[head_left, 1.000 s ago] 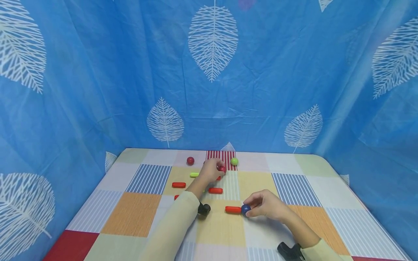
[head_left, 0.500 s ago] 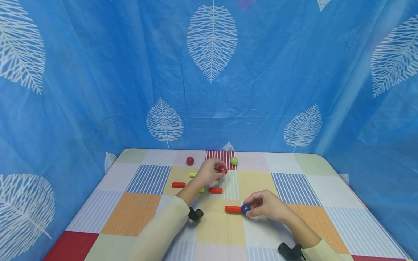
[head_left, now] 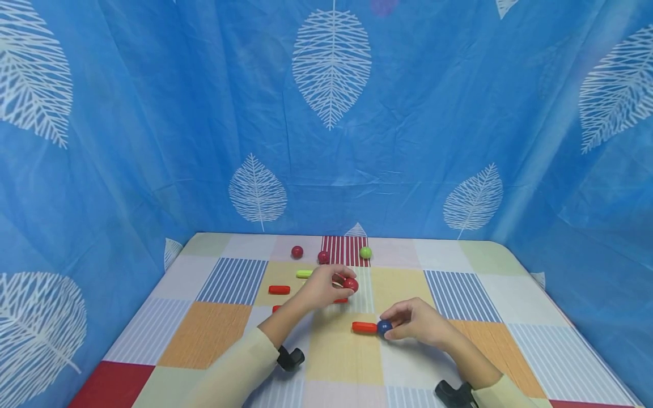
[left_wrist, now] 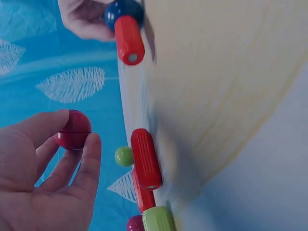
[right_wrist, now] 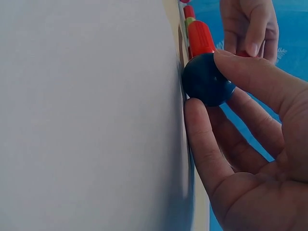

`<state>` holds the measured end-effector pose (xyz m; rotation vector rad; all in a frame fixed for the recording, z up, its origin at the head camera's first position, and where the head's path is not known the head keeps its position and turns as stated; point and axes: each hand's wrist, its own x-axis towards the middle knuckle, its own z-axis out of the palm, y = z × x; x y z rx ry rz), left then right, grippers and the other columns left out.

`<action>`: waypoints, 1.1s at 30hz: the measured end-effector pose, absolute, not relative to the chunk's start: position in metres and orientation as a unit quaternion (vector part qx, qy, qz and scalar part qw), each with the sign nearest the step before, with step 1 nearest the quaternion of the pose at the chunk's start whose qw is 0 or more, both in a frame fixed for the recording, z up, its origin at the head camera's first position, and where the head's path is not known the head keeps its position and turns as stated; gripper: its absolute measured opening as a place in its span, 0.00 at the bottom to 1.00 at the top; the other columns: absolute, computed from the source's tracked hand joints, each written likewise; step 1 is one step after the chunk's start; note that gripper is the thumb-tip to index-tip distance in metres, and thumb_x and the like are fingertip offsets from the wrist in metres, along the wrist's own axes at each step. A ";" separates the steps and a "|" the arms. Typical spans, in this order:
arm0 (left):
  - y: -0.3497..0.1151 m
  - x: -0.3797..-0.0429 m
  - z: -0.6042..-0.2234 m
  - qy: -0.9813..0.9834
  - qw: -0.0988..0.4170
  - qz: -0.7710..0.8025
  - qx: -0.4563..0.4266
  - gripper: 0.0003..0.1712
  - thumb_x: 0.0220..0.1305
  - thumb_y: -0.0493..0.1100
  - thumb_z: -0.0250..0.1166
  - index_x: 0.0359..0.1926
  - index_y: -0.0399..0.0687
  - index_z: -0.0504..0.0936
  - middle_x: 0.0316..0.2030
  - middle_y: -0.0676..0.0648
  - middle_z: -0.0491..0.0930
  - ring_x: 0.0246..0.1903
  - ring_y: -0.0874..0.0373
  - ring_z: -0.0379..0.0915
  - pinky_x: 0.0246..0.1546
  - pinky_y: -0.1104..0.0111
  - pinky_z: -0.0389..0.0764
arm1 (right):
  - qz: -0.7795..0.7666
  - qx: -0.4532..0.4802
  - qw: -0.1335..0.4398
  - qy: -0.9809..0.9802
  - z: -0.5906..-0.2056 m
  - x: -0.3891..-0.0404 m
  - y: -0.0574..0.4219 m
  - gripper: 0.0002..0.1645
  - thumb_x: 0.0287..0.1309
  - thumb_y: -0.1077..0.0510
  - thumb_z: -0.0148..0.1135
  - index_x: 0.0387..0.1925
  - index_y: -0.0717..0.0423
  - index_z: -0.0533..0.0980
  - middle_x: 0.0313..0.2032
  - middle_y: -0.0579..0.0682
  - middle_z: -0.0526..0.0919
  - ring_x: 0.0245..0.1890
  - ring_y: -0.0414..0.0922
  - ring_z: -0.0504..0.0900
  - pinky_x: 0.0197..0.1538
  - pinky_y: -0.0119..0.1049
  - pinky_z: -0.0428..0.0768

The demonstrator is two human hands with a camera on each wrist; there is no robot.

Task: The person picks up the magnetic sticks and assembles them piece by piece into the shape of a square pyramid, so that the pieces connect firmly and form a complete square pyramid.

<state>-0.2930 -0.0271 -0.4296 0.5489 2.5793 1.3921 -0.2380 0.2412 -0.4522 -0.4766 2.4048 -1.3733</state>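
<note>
My left hand [head_left: 322, 288] pinches a red ball [head_left: 350, 284] between thumb and fingers, raised over the table in the left wrist view. A thin dark line runs round that ball [left_wrist: 74, 130]. Nearer the table's front, my right hand [head_left: 422, 323] holds a dark blue ball [head_left: 384, 327] by thumb and fingertips, low at the cloth. A red ribbed stick [head_left: 364, 327] points left from the blue ball, its end against it; a pale dot marks its free end in the left wrist view. Another red stick [head_left: 340, 301] is partly hidden beneath my left hand.
Along the back lie two more red balls, one at left [head_left: 297, 251] and one nearer the middle [head_left: 323, 257], and a green ball [head_left: 365, 253]. A yellow-green stick [head_left: 304, 273] and a red stick [head_left: 279, 289] lie left of my left hand. Blue curtains enclose the patchwork-covered table [head_left: 204, 334].
My left hand has drawn back toward the front with the red ball, uncovering a red ball behind it. My right hand, the blue ball and its red stick have stayed put.
</note>
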 end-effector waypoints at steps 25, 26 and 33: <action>-0.047 -0.247 -0.451 0.848 0.148 0.487 0.144 0.15 0.53 0.41 0.80 0.43 0.54 0.89 0.40 0.55 0.84 0.40 0.58 0.80 0.41 0.65 0.86 | -0.478 -0.159 0.162 0.848 -0.452 -0.238 0.244 0.21 0.47 0.61 0.80 0.46 0.60 0.86 0.42 0.54 0.90 0.41 0.45 0.85 0.43 0.29 0.84; -0.046 -0.246 -0.451 0.850 0.147 0.485 0.144 0.14 0.53 0.40 0.80 0.42 0.54 0.89 0.39 0.54 0.84 0.39 0.57 0.80 0.41 0.65 0.86 | -0.478 -0.159 0.162 0.848 -0.452 -0.238 0.243 0.21 0.47 0.61 0.80 0.46 0.60 0.86 0.42 0.54 0.90 0.41 0.46 0.86 0.43 0.29 0.84; -0.043 -0.242 -0.452 0.854 0.146 0.479 0.140 0.13 0.52 0.38 0.80 0.39 0.54 0.88 0.36 0.53 0.84 0.37 0.57 0.80 0.39 0.64 0.86 | -0.468 -0.159 0.160 0.855 -0.453 -0.241 0.242 0.20 0.47 0.60 0.80 0.45 0.58 0.86 0.41 0.53 0.90 0.41 0.46 0.86 0.43 0.29 0.84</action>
